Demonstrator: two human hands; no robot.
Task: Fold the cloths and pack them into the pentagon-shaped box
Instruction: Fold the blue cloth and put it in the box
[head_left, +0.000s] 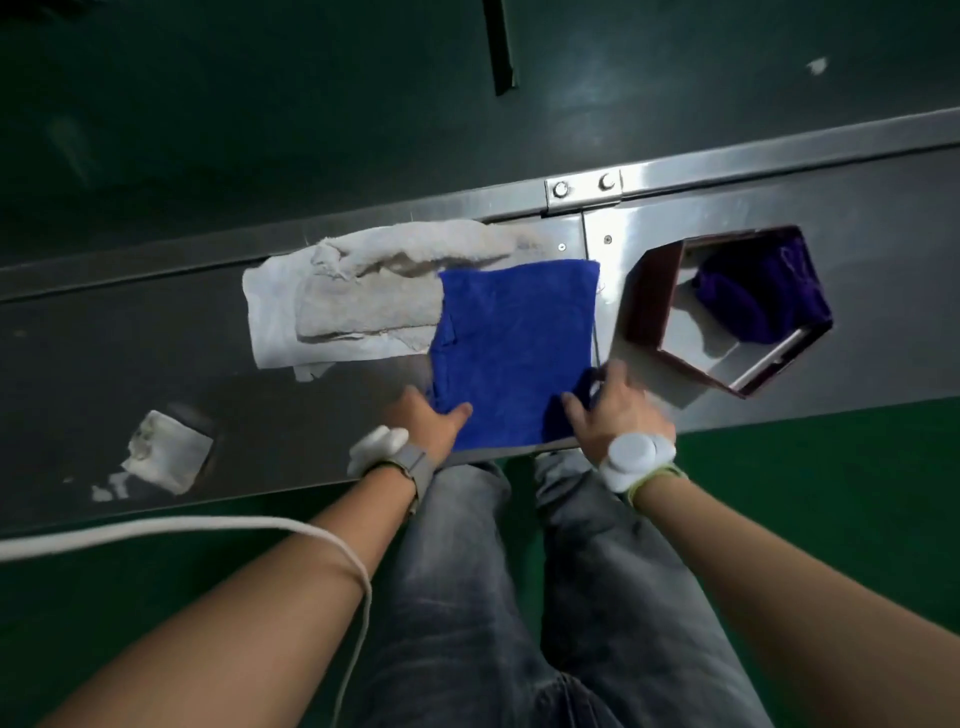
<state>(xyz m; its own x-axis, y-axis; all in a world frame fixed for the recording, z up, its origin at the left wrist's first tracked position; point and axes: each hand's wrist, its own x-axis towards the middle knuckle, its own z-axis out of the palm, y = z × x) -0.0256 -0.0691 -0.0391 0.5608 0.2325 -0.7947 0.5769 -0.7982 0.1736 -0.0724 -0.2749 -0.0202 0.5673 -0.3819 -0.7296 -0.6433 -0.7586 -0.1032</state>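
Blue cloth (514, 353) lies flat on the steel table (883, 218), long axis running 12 to 6 o'clock. Left hand (434, 418) pinches its 7 o'clock corner; right hand (610, 405) grips the lifted 5 o'clock corner. Pentagon-shaped box (644, 306) stands at 3 o'clock, purple cloth (758, 296) inside. White cloth (343, 306) at 9 o'clock, partly underneath.

Right hand (615, 410) motion-blurred, fingers indistinct. White cloth (337, 306) partly hidden under blue cloth (514, 353) at 3 o'clock. Purple cloth (753, 296) partly behind box (644, 301) wall.
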